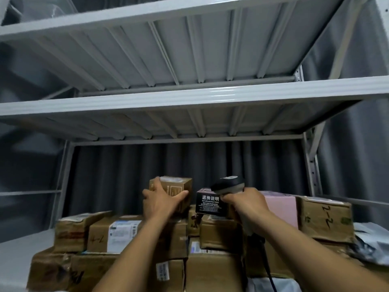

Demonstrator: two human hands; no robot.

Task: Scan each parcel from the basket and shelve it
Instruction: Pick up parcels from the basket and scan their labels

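Cardboard parcel [176,187], small and brown, was at centre frame atop the stacked boxes [221,232], the left hand [160,202] grasping its near edges with curled fingers, the right hand [245,200] clenched round a scanner [228,183] just right of it, with open room above under the grey shelf [189,102] edge.

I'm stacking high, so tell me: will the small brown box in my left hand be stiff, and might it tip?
The small brown box is probably stiff: its cardboard edges look square under the left hand. It seems light, since one hand grips it alone. It could tip, because the stacked parcels below look uneven.
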